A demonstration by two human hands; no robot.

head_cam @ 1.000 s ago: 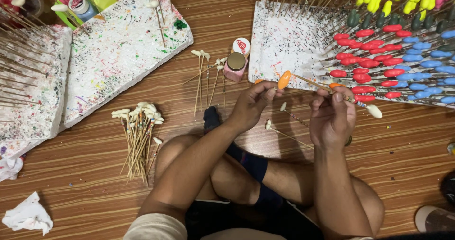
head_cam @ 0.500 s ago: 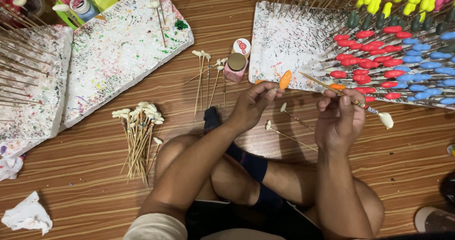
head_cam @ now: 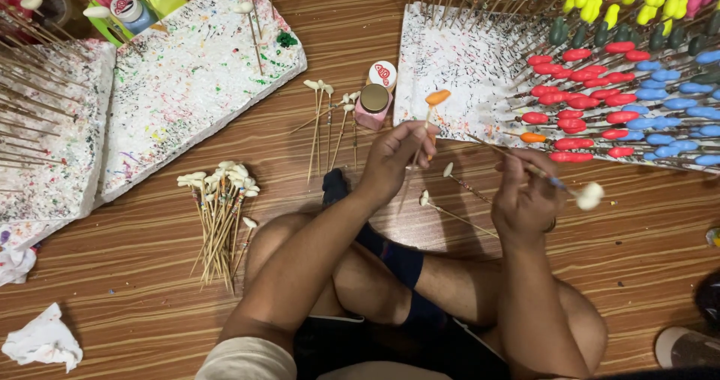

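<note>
Wooden floor, person sits cross-legged. Left hand (head_cam: 401, 155) grip closed on orange-tipped stick (head_cam: 430, 108) at centre; right hand (head_cam: 525, 192) grips paintbrush (head_cam: 555, 181). Pink paint bottle (head_cam: 373, 104) just beside, unpainted sticks (head_cam: 219, 215) lower left, painted sticks in foam board (head_cam: 465, 57) upper right.

View: one head-worn camera, no second view to share with.
Position: above the seated person's crossed legs.
Direction: steeply down and forward onto the wooden floor (head_cam: 150, 275).
Nearness: close; forearms and knees fill the lower middle.
Frame edges: white foam boards (head_cam: 187, 87) upper left, painted sticks (head_cam: 630, 87) upper right.
</note>
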